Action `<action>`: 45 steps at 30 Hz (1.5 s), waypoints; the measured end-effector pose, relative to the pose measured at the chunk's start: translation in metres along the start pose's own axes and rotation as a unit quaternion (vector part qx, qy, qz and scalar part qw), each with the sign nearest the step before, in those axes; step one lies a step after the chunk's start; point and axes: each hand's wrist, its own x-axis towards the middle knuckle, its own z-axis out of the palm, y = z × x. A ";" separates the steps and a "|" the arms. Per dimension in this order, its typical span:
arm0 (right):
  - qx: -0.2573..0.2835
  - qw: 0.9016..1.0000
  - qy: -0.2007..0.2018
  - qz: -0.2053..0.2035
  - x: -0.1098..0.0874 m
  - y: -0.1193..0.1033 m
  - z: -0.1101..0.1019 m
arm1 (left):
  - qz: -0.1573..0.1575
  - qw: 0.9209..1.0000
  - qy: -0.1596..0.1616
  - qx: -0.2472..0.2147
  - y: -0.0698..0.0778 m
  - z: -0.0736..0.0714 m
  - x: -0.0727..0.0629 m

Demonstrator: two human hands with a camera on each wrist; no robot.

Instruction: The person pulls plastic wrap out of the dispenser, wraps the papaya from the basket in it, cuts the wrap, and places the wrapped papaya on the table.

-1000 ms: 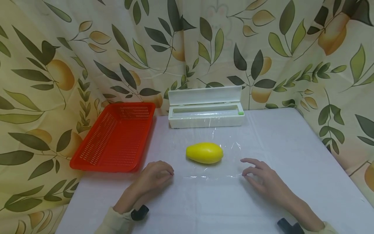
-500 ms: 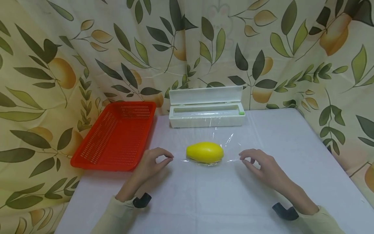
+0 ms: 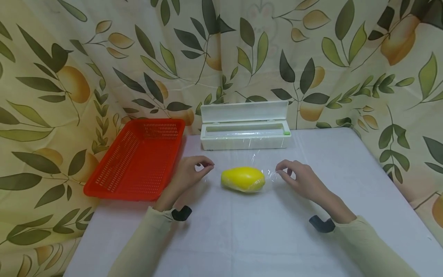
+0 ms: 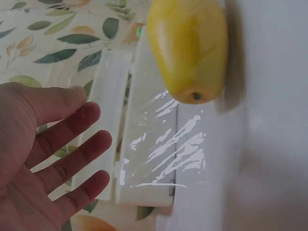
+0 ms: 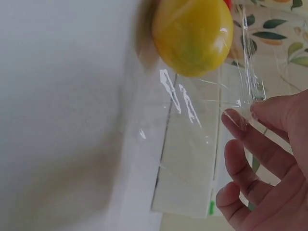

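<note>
A yellow papaya-shaped fruit [image 3: 242, 179] lies on its side on the white-covered table, with clear cling film [image 3: 271, 175] drawn up over its near side. To its left, my left hand [image 3: 189, 173] pinches one corner of the film between thumb and forefinger, the other fingers spread in the left wrist view. On the opposite side my right hand [image 3: 305, 180] pinches the other corner, and the film [image 5: 185, 103] stretches from those fingertips to the fruit [image 5: 192, 36]. Both hands are raised over the table, level with the fruit's far side.
Behind the fruit stands a white cling film dispenser box [image 3: 245, 144], its lid [image 3: 243, 112] up and a film roll inside. A red perforated plastic basket [image 3: 90, 190] sits at the left, close to my left hand. A leaf-patterned curtain [image 3: 256, 77] hangs behind the table [image 3: 263, 238].
Both hands have lifted the film's near edge and moved away from me, bringing it up over the fruit's near side. The fruit, box and basket have stayed in place.
</note>
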 end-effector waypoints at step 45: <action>0.046 0.992 0.008 0.118 0.048 0.001 0.037 | -0.141 0.986 0.016 -0.083 -0.012 0.064 0.045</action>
